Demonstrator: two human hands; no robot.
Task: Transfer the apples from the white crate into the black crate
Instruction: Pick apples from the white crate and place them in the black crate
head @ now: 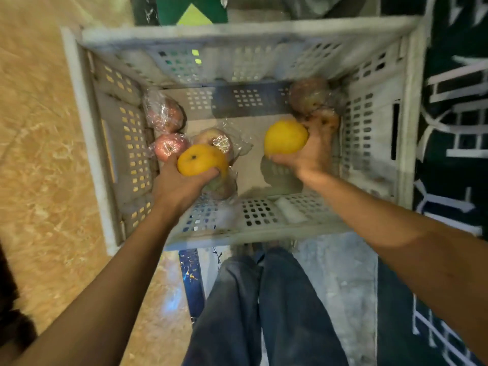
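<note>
Both my hands are down inside the white crate [245, 35]. My left hand [174, 183] grips a yellow-orange fruit [202, 159] at the crate's near left. My right hand [309, 157] holds a second yellow fruit [285, 137] at the middle right. Several red apples wrapped in clear plastic lie on the crate floor: two at the left wall [165, 114] [169, 146], one [217, 140] behind my left hand's fruit, and two in the far right corner [309, 95] [328, 118]. The black crate is not in view.
The crate stands on a tan marbled floor [39, 154]. A dark patterned mat or banner [454, 128] lies along the right side. A green box [191, 9] sits behind the crate. My legs in dark trousers [261, 307] are below the crate.
</note>
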